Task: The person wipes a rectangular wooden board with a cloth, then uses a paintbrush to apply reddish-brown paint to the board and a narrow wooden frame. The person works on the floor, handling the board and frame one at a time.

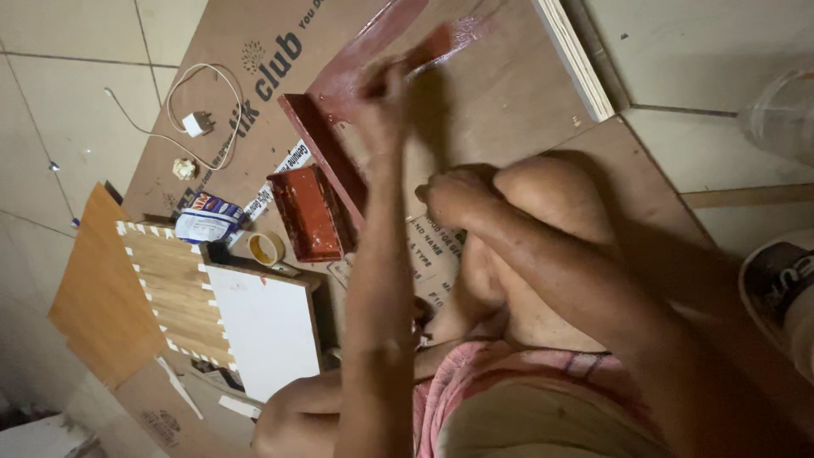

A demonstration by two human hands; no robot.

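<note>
A left hand [381, 89] — fingers clamped on a brush [428, 47] — touches a red-coated wooden strip [326, 144] on plywood sheets [500, 102]. The right hand [454, 195], fingers curled together, rests by the knee [551, 191].

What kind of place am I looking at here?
Probably a makeshift carpentry spot on a tiled floor: large brown plywood sheet, red-coated wooden channel piece, and tape-edged light wood-laminate panel.

White charger cable [199, 102], tape roll [264, 248], blue-white packet [206, 218], white panel [270, 329]
</note>
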